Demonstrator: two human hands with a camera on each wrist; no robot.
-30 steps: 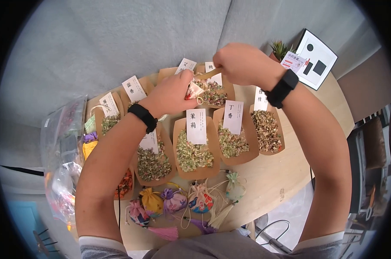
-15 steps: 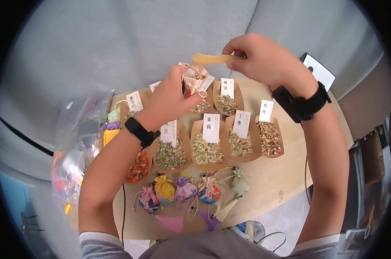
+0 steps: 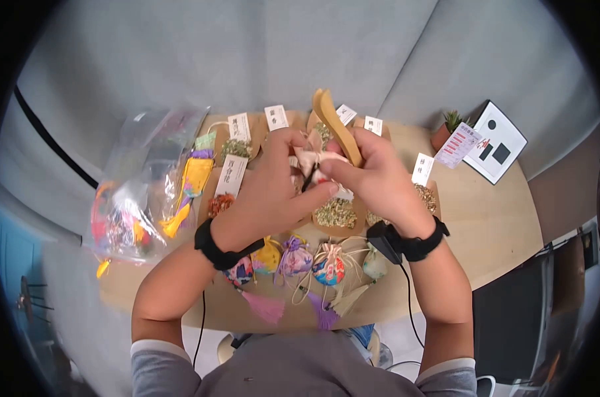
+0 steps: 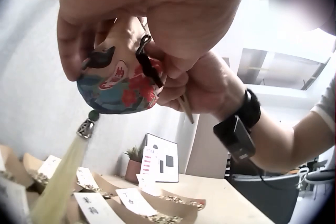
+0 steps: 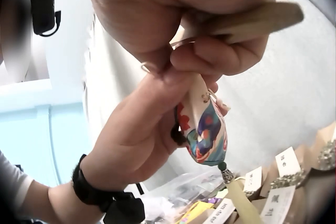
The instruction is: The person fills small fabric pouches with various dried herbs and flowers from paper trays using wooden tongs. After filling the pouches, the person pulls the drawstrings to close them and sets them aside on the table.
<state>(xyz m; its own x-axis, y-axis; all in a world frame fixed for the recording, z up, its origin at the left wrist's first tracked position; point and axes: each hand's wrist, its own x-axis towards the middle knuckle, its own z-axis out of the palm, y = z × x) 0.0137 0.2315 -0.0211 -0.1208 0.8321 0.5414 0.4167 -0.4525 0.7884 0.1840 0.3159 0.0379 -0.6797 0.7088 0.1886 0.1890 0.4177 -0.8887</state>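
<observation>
Both hands are raised together over the trays. My left hand point(image 3: 263, 182) grips a small cloth drawstring sachet point(image 3: 306, 159) near its top. In the left wrist view the sachet point(image 4: 118, 85) is rounded, cream and blue with red flowers, and a pale tassel point(image 4: 58, 182) hangs below it on a green bead. My right hand point(image 3: 382, 175) holds a wooden scoop point(image 3: 343, 132) against its palm, its end pointing up and away. The right thumb and fingers also pinch the sachet's upper cloth, beside the left fingers. A dark cord stopper point(image 4: 149, 69) lies against the sachet's side.
Labelled paper trays point(image 3: 339, 232) of dried herbs stand under the hands. Several filled sachets point(image 3: 295, 258) with tassels lie near the front edge. A clear plastic bag point(image 3: 141, 198) is at left, a framed board point(image 3: 502, 135) and potted plant point(image 3: 442, 135) at back right.
The right hand has come down and left from above the sachet, tipping the scoop upright and taking hold of the cloth. The sachet's mouth, open half a second ago, is now bunched between the fingers.
</observation>
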